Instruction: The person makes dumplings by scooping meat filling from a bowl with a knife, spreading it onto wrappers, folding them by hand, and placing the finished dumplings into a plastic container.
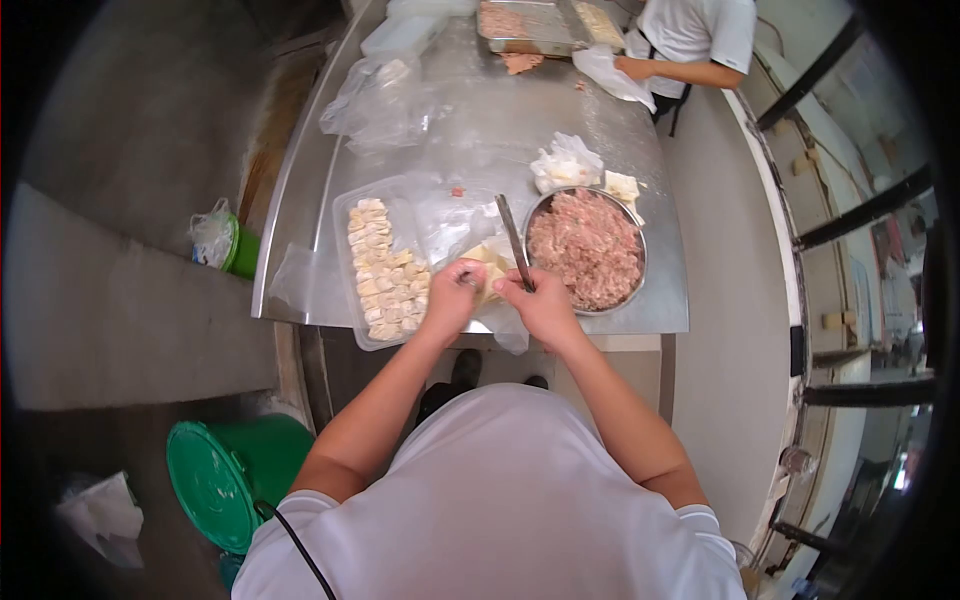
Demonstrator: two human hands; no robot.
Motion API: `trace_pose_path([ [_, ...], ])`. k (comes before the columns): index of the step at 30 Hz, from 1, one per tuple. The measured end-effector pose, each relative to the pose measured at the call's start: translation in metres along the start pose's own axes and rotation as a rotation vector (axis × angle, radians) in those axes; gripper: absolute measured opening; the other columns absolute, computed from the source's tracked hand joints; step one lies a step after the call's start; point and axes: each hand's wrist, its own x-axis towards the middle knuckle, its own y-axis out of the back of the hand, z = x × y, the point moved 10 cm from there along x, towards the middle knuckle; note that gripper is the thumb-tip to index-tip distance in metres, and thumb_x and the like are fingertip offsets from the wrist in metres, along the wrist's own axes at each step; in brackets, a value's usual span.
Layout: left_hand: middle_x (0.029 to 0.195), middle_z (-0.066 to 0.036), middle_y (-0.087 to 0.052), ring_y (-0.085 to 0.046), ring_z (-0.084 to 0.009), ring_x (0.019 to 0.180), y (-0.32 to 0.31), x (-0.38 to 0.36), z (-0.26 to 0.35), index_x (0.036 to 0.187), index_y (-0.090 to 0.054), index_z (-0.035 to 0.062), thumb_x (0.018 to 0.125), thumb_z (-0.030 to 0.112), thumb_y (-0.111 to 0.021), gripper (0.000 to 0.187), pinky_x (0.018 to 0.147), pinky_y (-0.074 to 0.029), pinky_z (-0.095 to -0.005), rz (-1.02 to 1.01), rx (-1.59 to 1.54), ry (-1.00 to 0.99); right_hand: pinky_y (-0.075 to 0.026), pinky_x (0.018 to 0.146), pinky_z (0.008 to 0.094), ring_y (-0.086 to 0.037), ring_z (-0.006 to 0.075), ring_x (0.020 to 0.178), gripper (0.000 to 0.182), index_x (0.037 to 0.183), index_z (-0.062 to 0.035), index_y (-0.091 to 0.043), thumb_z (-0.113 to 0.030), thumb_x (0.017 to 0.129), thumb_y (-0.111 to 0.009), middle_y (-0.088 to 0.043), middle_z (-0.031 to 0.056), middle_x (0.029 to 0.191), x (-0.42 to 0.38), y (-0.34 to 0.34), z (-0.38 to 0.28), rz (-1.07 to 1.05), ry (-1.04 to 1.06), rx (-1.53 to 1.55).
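My left hand (453,293) is closed, its fingers curled at a thin yellowish wonton wrapper (490,285) between my hands; part of the wrapper is hidden. In my right hand (545,308) a long flat metal spatula (513,232) points up and away, while the thumb and fingertips meet the wrapper's edge. On the left, a clear plastic tray (345,290) holds rows of filled wontons (385,270). A round metal bowl (643,270) heaped with minced meat (585,245) stands to the right of my right hand.
White crumpled plastic (567,160) and pale wrappers (622,188) lie behind the bowl. Clear bags (385,105) are at the table's far left. Metal trays (525,45) with meat stand at the far end, beside another person (690,50). A green lidded bin (235,470) is on the floor.
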Motion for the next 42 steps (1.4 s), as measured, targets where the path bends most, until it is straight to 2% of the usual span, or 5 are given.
trace_pose_path([
  [10,0.122,-0.012,-0.064,-0.063,-0.0246,0.111,0.06,-0.042,-0.007,0.13,-0.053,-0.0002,0.11,0.023,-0.034,0.036,0.1,-0.049,-0.0416,0.33,-0.899,0.08,-0.042,0.058,0.0273,-0.051,0.0071,0.066,0.017,0.089,0.0027,-0.072,-0.014,0.094,-0.07,-0.063,-0.0004,0.074,0.034,-0.014,-0.001,-0.022,0.028,-0.085],
  [12,0.144,-0.016,-0.053,-0.054,-0.0303,0.131,0.09,-0.043,0.016,0.145,-0.041,0.0001,0.111,0.031,-0.029,0.048,0.115,-0.04,-0.0465,0.371,-0.971,0.079,-0.044,0.06,0.0289,-0.053,0.0087,0.067,0.018,0.091,0.0034,-0.072,-0.014,0.094,-0.069,-0.064,0.001,0.074,0.042,-0.01,-0.002,0.008,0.042,-0.183],
  [20,0.141,-0.015,-0.057,-0.055,-0.0309,0.131,0.106,-0.03,0.06,0.143,-0.046,-0.0015,0.11,0.041,-0.034,0.055,0.115,-0.041,-0.0462,0.293,-0.878,0.119,-0.048,0.065,0.0308,-0.057,0.0139,0.067,0.021,0.109,-0.0005,-0.073,-0.014,0.096,-0.065,-0.066,0.0088,0.073,0.007,0.066,-0.024,0.221,0.185,-0.237],
  [26,0.145,-0.016,-0.055,-0.054,-0.0317,0.133,0.019,-0.037,0.011,0.145,-0.045,-0.0003,0.111,0.042,-0.032,0.056,0.115,-0.042,-0.0455,0.062,-1.005,0.427,-0.054,0.073,0.0455,-0.069,0.037,0.083,0.022,0.106,-0.0094,-0.073,-0.009,0.088,-0.061,-0.072,0.0202,0.093,-0.055,0.133,-0.036,0.136,0.073,-0.988],
  [42,0.145,-0.015,-0.055,-0.054,-0.031,0.133,-0.028,-0.052,-0.002,0.147,-0.042,0.0017,0.108,0.034,-0.042,0.05,0.116,-0.04,-0.045,-0.066,-0.921,0.535,-0.059,0.082,0.0449,-0.073,0.0356,0.096,0.02,0.097,-0.0043,-0.076,-0.009,0.087,-0.059,-0.074,0.0219,0.101,-0.048,0.108,-0.004,-0.184,-0.275,-1.351],
])
